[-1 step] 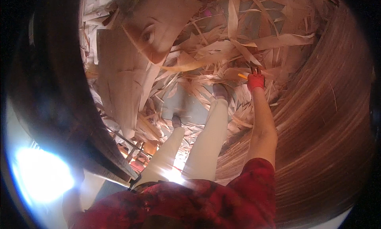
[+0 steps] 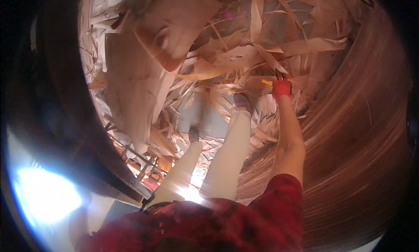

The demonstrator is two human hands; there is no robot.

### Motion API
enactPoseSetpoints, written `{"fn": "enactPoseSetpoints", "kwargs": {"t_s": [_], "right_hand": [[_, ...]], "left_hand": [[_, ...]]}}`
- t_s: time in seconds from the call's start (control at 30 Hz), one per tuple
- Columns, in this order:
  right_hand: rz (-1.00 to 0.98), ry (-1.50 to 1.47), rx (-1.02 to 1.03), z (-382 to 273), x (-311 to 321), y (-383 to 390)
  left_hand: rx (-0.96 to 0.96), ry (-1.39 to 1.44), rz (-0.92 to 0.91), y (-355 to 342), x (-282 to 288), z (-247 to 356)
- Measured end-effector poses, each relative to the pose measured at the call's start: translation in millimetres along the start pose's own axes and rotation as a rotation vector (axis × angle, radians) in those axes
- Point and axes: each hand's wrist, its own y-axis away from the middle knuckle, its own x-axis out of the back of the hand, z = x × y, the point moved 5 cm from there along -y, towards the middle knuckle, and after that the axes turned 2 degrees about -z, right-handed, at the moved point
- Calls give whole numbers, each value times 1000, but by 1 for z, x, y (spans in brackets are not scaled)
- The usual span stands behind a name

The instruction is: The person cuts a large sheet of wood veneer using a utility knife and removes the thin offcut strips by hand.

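My right hand (image 2: pixel 282 87), in a red glove with dark fingertips, reaches forward beside the large stack of brown wood veneer sheets (image 2: pixel 349 151) on my right. A short yellow stick-like thing (image 2: pixel 267 82) juts out from the left side of that hand; its other end is hidden in the glove. Pale veneer strips (image 2: pixel 273 60) lie just beyond my fingertips. My left forearm (image 2: pixel 78 223) hangs at the lower left, near a dark stack of sheets (image 2: pixel 56 108). Glare and shadow hide the fingers of my left hand (image 2: pixel 85 198).
Torn veneer scraps (image 2: pixel 235 55) cover much of the grey floor (image 2: pixel 205 121) around my shoes. Larger veneer sheets (image 2: pixel 131 82) lean or lie ahead on the left. A metal rack (image 2: pixel 139 154) shows at lower left, beside bright light.
The dark stack's inner edge has shifted slightly left, showing more of the metal rack and scraps. My right fingers have moved a little; the yellow thing remains in that hand.
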Motion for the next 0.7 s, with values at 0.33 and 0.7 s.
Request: {"fn": "enactPoseSetpoints", "kwargs": {"t_s": [0.33, 0.7], "right_hand": [[200, -411, -574, 191, -10, -161], [824, -2034, -512, 111, 73, -34]], "left_hand": [[-137, -42, -19, -12, -39, -19], [-151, -100, -53, -10, -13, -6]]}}
